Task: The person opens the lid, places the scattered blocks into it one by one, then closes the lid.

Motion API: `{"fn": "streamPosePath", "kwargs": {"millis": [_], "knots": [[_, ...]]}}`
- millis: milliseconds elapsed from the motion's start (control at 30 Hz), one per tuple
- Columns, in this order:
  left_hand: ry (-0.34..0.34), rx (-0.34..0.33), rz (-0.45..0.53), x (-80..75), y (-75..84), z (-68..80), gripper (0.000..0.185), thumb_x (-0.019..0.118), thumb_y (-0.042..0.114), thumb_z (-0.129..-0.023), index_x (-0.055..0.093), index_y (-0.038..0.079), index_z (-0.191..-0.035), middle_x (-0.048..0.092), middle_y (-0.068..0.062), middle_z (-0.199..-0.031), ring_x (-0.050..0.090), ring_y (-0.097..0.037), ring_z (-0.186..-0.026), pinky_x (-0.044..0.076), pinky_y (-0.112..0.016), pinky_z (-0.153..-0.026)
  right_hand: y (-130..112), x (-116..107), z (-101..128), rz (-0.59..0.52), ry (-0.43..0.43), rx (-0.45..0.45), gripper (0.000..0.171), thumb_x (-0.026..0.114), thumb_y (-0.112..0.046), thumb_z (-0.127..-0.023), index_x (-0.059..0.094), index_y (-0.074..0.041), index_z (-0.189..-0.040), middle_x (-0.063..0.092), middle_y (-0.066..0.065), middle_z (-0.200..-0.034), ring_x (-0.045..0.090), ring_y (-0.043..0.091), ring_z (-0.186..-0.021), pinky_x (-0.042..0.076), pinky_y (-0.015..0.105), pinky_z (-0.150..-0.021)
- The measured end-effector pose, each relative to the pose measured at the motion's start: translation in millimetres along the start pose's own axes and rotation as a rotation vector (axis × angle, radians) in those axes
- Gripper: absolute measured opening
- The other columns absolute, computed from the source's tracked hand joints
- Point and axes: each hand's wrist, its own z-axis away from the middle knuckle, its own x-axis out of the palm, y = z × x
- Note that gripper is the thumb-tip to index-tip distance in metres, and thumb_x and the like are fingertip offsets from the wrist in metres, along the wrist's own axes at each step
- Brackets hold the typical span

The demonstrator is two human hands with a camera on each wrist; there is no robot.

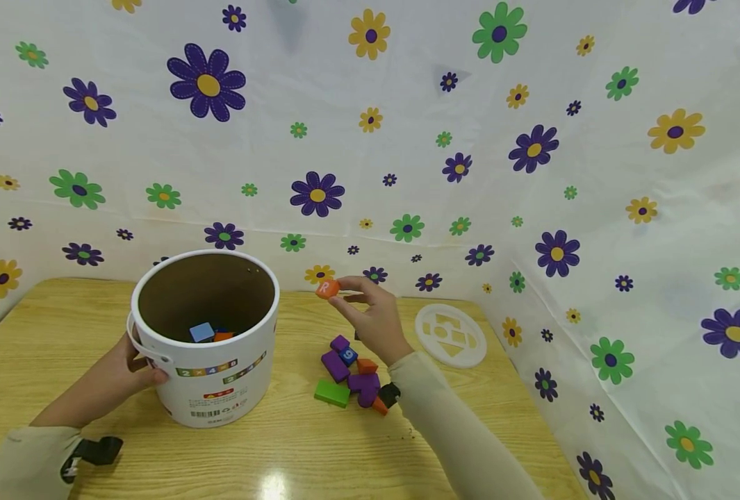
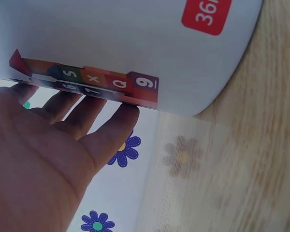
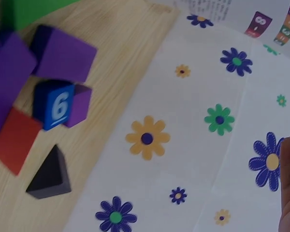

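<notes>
Right hand (image 1: pixel 372 316) pinches an orange block (image 1: pixel 328 289) mid-carry; left hand (image 1: pixel 119 378), fingers flat, steadies the bucket (image 1: pixel 219 389); next, release over its opening.

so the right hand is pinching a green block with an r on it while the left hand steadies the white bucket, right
Not quite: the block pinched by the right hand is orange, not green, as the head view shows. It does bear a white R, and the left hand does rest against the white bucket.
</notes>
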Motion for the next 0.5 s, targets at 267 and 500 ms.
{"fn": "streamPosePath", "kwargs": {"millis": [267, 500], "knots": [[0.006, 0.006, -0.007, -0.2, -0.3, 0.1, 0.089, 0.063, 0.04, -0.103, 0.002, 0.026, -0.166, 0.03, -0.018, -0.159, 0.035, 0.009, -0.123, 0.048, -0.018, -0.094, -16, 20, -11, -0.048, -0.012, -0.066, 0.028, 0.075, -0.012, -0.096, 0.07, -0.003, -0.122, 0.072, 0.01, -0.124, 0.069, 0.022, -0.115, 0.059, 0.032, -0.094], [0.005, 0.003, 0.007, 0.3, -0.3, 0.2, 0.088, 0.064, 0.038, -0.103, 0.002, 0.028, -0.165, 0.03, -0.016, -0.159, 0.035, 0.01, -0.122, 0.046, -0.013, -0.092, -28, 34, -16, -0.106, -0.001, -0.11, 0.028, 0.075, -0.007, -0.095, 0.069, -0.001, -0.121, 0.071, 0.014, -0.124, 0.068, 0.025, -0.115, 0.059, 0.03, -0.095]]}}
